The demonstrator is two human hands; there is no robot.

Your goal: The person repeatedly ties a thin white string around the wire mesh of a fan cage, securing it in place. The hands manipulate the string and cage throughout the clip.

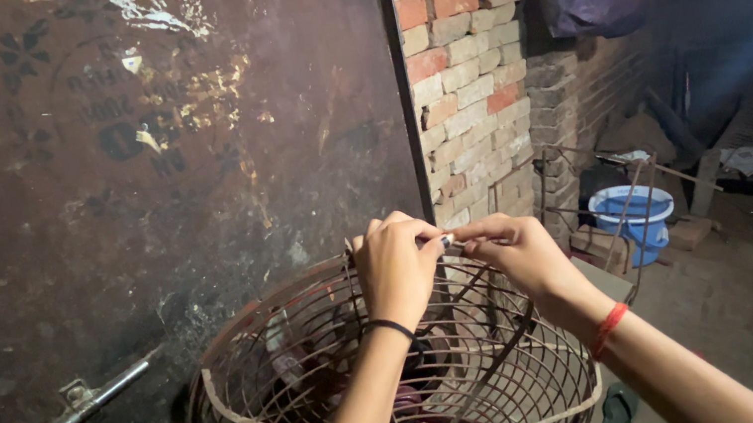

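Both hands work at the upper rim of a round wire fan guard (395, 390), a rusted cage of concentric rings and radial spokes standing low in the view, directly in front of a dark, stained metal door (140, 178). The left hand (396, 269), with a black band at the wrist, is curled closed, its fingertips pinched on a small pale piece (447, 242) above the guard's rim. The right hand (519, 249), with a red thread at the wrist, meets it fingertip to fingertip, pinching the same piece. A brick pillar (464, 67) stands right of the guard; a blue plastic tub (636, 216) sits farther right.
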